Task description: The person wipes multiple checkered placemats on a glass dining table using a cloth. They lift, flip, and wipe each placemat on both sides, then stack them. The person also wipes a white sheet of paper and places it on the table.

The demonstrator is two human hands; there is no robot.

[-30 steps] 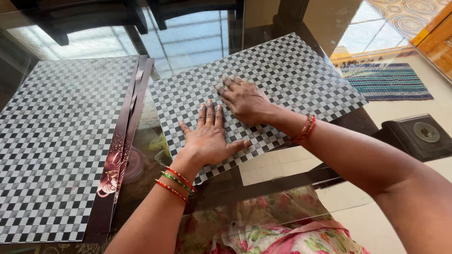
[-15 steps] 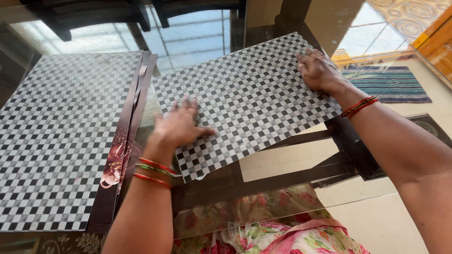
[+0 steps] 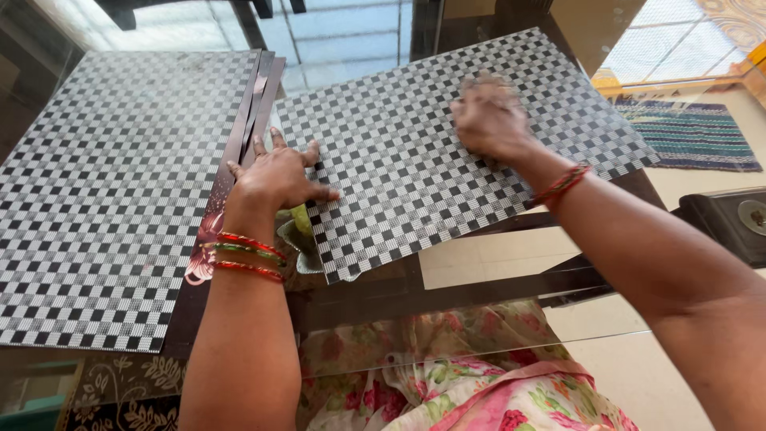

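Note:
A black-and-white checkered placemat (image 3: 415, 160) lies at an angle on a glass table (image 3: 351, 40). My left hand (image 3: 275, 177) rests flat with fingers spread on the mat's left edge. My right hand (image 3: 488, 118) presses on the upper right part of the same mat; it is blurred, with fingers curled down onto the surface. Both wrists wear red and green bangles. A second checkered placemat (image 3: 104, 183) lies flat to the left.
A dark strip with a floral pattern (image 3: 239, 152) runs between the two mats. Through the glass show the dark table frame (image 3: 447, 287) and my floral garment (image 3: 447, 383). A striped rug (image 3: 694, 132) lies on the floor at right, beside a dark object (image 3: 734, 219).
My right hand slid back from the mat's far right corner toward its middle. My left hand shifted left to the mat's left edge. The view moved closer over the table.

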